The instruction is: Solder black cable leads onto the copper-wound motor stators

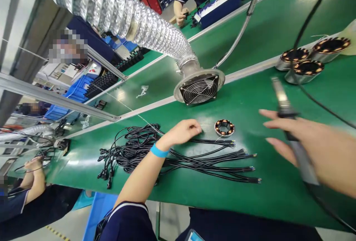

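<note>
My left hand (183,131), with a blue wristband, hovers over a bundle of black cables (178,155) on the green table; its fingers are curled together, pinching near the cable ends. A small stator ring with copper windings (224,127) lies just right of those fingertips. My right hand (311,148) is close to the camera and grips a soldering iron (289,122) by its handle, tip pointing up and away, with some fingers stretched out. The iron's black cord runs off to the right.
A fume extractor fan (198,89) on a silver flexible duct sits behind the stator. Three more wound stators (304,65) rest at the far right. A co-worker's hand (180,16) works beside a blue tray (219,5) at the back; another person's arm (33,178) is at lower left.
</note>
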`<state>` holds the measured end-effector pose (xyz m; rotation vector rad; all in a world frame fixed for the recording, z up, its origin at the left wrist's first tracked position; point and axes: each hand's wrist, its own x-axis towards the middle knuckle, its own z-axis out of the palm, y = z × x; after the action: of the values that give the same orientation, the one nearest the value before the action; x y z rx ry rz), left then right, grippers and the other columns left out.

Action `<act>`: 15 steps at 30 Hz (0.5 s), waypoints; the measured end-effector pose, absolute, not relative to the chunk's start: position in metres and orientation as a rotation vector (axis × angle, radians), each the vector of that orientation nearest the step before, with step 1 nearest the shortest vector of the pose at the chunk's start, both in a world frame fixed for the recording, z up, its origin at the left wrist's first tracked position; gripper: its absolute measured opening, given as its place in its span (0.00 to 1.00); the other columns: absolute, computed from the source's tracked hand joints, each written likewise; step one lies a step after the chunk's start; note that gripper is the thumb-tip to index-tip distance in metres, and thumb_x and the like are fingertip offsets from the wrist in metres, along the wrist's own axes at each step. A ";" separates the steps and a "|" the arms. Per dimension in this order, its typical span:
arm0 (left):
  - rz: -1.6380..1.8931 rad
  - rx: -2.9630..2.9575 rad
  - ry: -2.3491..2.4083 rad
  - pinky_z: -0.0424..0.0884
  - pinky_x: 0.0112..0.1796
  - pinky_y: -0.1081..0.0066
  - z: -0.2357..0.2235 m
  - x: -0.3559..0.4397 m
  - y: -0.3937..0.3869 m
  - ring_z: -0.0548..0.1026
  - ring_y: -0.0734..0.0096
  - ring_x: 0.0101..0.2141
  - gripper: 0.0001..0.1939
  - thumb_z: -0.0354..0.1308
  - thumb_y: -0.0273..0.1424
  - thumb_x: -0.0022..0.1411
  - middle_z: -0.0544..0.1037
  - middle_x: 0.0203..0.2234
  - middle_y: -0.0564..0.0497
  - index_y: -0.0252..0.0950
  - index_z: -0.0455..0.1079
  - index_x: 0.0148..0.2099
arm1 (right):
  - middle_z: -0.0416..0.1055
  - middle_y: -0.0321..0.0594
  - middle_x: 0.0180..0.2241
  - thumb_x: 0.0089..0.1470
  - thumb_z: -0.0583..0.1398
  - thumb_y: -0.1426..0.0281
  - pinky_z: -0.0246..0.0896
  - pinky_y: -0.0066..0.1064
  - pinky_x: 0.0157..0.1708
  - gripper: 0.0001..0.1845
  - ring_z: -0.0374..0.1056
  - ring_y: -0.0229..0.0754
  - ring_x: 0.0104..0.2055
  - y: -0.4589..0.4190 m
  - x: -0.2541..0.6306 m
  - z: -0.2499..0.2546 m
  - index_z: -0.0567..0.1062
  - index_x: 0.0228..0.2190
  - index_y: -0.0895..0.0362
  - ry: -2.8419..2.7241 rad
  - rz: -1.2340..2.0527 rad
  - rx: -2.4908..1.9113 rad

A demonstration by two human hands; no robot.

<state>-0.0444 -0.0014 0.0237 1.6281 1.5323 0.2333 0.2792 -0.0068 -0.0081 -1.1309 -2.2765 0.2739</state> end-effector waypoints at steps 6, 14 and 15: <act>0.067 1.867 1.549 0.70 0.46 0.66 0.013 -0.017 -0.027 0.73 0.65 0.40 0.05 0.60 0.28 0.61 0.75 0.40 0.47 0.35 0.74 0.40 | 0.76 0.49 0.46 0.57 0.54 0.70 0.73 0.49 0.42 0.21 0.74 0.55 0.44 0.018 0.207 -0.011 0.72 0.51 0.56 -2.502 0.487 -0.782; 0.406 1.379 1.344 0.63 0.33 0.73 0.017 -0.039 -0.039 0.65 0.75 0.27 0.04 0.62 0.29 0.58 0.71 0.24 0.56 0.34 0.71 0.32 | 0.76 0.49 0.42 0.58 0.56 0.69 0.73 0.52 0.41 0.20 0.74 0.56 0.43 0.027 0.216 -0.016 0.70 0.52 0.55 -2.436 0.477 -0.849; 0.478 1.314 1.339 0.63 0.33 0.73 0.017 -0.041 -0.039 0.66 0.75 0.27 0.04 0.62 0.30 0.57 0.72 0.24 0.55 0.33 0.72 0.33 | 0.76 0.50 0.43 0.58 0.56 0.68 0.73 0.52 0.41 0.21 0.74 0.57 0.43 0.026 0.219 -0.014 0.69 0.53 0.54 -2.417 0.464 -0.851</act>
<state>-0.0412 -0.0386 0.0166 1.3135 1.3393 0.4781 0.2187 0.0255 -0.0139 -0.8513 -2.4167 0.4637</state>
